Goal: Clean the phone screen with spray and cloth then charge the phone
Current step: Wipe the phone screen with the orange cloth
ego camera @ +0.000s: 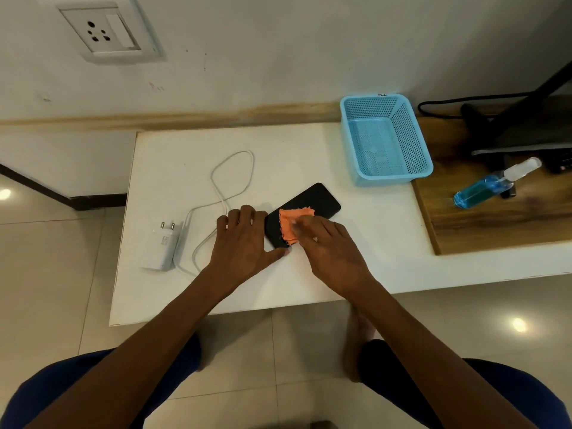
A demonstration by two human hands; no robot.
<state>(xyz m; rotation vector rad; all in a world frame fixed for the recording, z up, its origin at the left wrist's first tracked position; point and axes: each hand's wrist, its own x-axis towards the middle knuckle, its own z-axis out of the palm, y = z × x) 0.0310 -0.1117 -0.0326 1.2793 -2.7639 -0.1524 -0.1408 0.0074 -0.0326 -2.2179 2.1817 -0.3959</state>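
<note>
A black phone (315, 199) lies screen up on the white table (356, 230). An orange cloth (291, 222) lies on its near half. My right hand (331, 249) presses the cloth onto the screen with its fingers. My left hand (244, 239) rests flat beside the phone, fingers at its left edge and thumb at its near corner. A white charger plug (162, 247) with its white cable (229, 181) lies to the left. A spray bottle (492, 185) of blue liquid lies on its side on the wooden board (483, 230) at the right.
An empty blue plastic basket (385, 140) stands at the back right of the table. A wall socket (105, 30) sits high on the wall at the left. Dark equipment and a black cable (464, 100) occupy the far right. My knees are below the table's front edge.
</note>
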